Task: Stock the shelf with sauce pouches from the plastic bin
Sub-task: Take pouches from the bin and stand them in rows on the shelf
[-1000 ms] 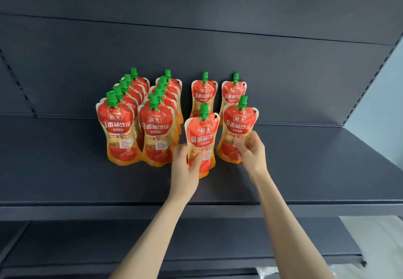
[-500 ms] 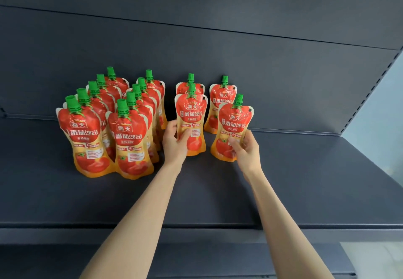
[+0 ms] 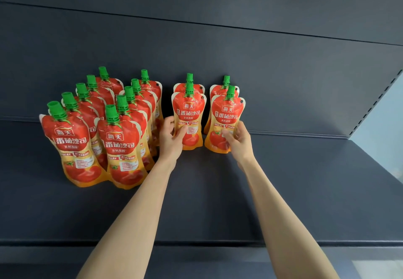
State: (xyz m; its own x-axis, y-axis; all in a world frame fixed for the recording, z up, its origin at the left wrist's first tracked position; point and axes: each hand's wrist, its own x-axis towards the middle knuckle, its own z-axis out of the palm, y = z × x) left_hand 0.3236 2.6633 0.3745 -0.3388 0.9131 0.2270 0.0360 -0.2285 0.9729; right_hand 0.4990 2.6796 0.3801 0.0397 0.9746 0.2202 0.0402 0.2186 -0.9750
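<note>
Head view: the left hand (image 3: 172,139) has its fingers clamped round the left pouch (image 3: 189,115) and the right hand (image 3: 238,142) pinches the right pouch (image 3: 226,123), both upright on the shelf (image 3: 218,202) just before the rear pair (image 3: 180,87). To finish well, I judge, seat each base flat, face the labels forward, and release only once steady. A second ago both pouches were further forward on the shelf.
</note>
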